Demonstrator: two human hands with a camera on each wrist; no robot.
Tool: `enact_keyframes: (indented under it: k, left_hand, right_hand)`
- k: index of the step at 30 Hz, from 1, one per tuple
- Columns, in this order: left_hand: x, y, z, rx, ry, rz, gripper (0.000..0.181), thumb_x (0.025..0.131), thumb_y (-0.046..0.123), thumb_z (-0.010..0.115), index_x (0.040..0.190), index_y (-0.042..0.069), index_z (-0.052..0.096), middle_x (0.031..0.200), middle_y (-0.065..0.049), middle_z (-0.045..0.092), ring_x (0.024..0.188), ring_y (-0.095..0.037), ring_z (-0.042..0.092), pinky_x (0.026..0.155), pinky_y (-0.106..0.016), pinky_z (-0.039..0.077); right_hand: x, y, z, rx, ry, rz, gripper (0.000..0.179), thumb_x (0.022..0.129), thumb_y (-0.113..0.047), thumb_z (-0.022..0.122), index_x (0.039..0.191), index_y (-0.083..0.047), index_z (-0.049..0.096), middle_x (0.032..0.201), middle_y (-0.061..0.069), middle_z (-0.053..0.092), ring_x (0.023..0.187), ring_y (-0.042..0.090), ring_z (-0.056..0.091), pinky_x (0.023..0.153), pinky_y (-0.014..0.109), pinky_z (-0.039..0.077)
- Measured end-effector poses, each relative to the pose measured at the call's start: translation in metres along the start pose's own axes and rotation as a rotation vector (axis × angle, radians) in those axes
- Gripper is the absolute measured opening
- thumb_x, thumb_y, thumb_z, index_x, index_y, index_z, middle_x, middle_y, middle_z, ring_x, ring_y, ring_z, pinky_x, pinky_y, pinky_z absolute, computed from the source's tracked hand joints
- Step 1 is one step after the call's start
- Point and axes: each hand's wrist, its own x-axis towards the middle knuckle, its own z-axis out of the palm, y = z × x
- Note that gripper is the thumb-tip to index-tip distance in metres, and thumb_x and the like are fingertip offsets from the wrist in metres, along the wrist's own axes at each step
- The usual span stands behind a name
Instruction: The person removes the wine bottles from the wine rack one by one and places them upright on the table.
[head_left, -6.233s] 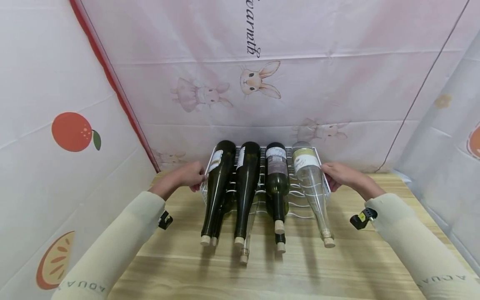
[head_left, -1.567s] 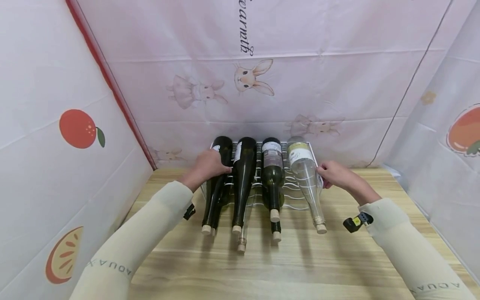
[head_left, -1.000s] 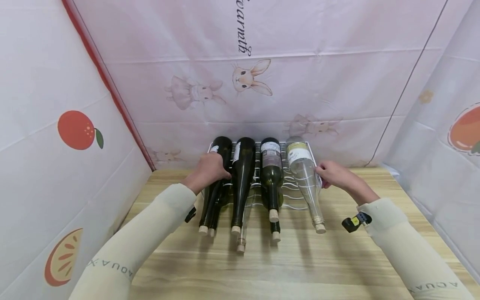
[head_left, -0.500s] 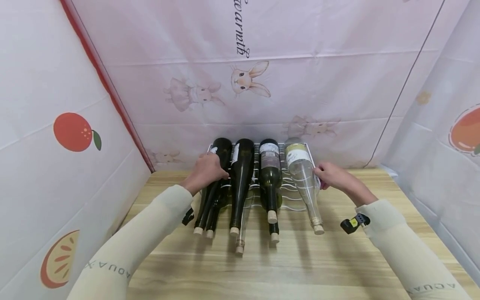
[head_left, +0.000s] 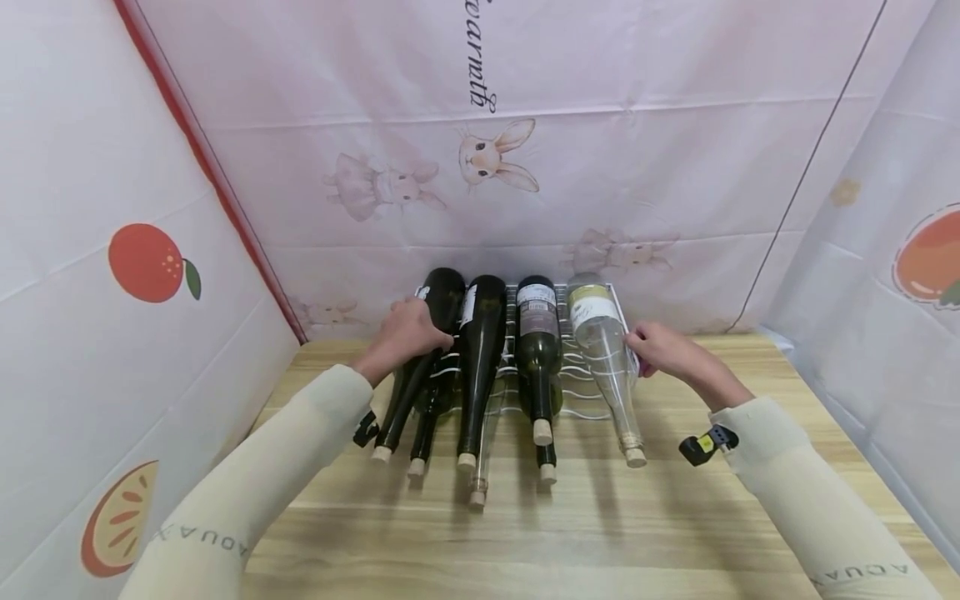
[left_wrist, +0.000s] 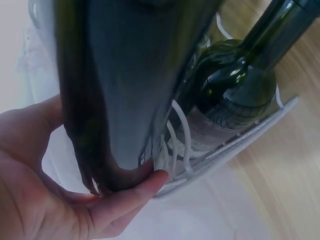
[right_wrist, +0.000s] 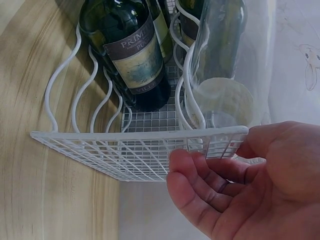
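Left hand (head_left: pixel 408 335) grips the left bottle (head_left: pixel 408 385), dark glass, upper row of the rack (right_wrist: pixel 125 135); left wrist view puts thumb and fingers curled round its base end. Bottle lies slanted, corked neck toward the near left corner of the surface (head_left: pixel 585 533). Can't tell if it touches the rack.

Right hand (head_left: pixel 660 346) grips the rack's right side rim, fingers curled at the mesh.

Rack is white wire, mid far edge of the surface, just beside the pink curtain (head_left: pixel 660 167). Upper row, left to right after the gripped one: dark bottle (head_left: pixel 482 350), green bottle (head_left: pixel 538 350), clear bottle (head_left: pixel 602 350). Clear one is nearest the right hand.

Lower row: corked necks of low green bottle (head_left: pixel 425 433), low clear bottle (head_left: pixel 481 467), low labelled bottle (head_left: pixel 547 456), all toward the near edge.
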Motion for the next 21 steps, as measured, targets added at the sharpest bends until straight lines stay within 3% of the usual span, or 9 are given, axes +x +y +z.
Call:
enact_keyframes:
  k: [6, 10, 16, 21]
  left_hand:
    - [-0.002, 0.002, -0.006, -0.013, 0.010, 0.014, 0.052, 0.083, 0.034, 0.082, 0.057, 0.013, 0.043, 0.084, -0.011, 0.049, 0.086, -0.030, 0.047, 0.066, -0.038, 0.043]
    - [-0.002, 0.001, -0.008, -0.008, 0.024, 0.016, 0.050, 0.082, 0.033, 0.083, 0.062, 0.012, 0.042, 0.091, -0.013, 0.050, 0.087, -0.030, 0.047, 0.067, -0.039, 0.043]
    - [-0.004, 0.001, -0.011, 0.010, 0.048, 0.023, 0.047, 0.078, 0.034, 0.087, 0.084, 0.005, 0.050, 0.103, -0.017, 0.056, 0.087, -0.031, 0.050, 0.071, -0.042, 0.046]
    - [-0.006, -0.001, -0.015, 0.036, 0.070, 0.066, 0.057, 0.074, 0.029, 0.089, 0.106, -0.001, 0.053, 0.105, -0.019, 0.058, 0.089, -0.032, 0.055, 0.078, -0.047, 0.052]
  right_hand:
    - [-0.001, 0.001, -0.001, 0.002, 0.012, -0.001, 0.028, 0.106, -0.013, 0.039, 0.093, 0.006, 0.053, 0.073, 0.010, 0.063, 0.063, 0.015, 0.062, 0.063, 0.036, 0.060]
    - [-0.001, 0.001, -0.001, -0.002, 0.011, -0.002, 0.027, 0.106, -0.013, 0.039, 0.093, 0.006, 0.054, 0.073, 0.009, 0.063, 0.064, 0.016, 0.062, 0.063, 0.036, 0.060]
    - [0.000, 0.001, 0.000, -0.006, 0.010, -0.001, 0.027, 0.105, -0.013, 0.039, 0.093, 0.006, 0.054, 0.072, 0.008, 0.062, 0.064, 0.015, 0.061, 0.062, 0.035, 0.059]
    - [0.000, 0.000, 0.000, -0.003, 0.007, -0.006, 0.027, 0.106, -0.013, 0.040, 0.094, 0.006, 0.054, 0.072, 0.010, 0.063, 0.064, 0.016, 0.061, 0.062, 0.036, 0.059]
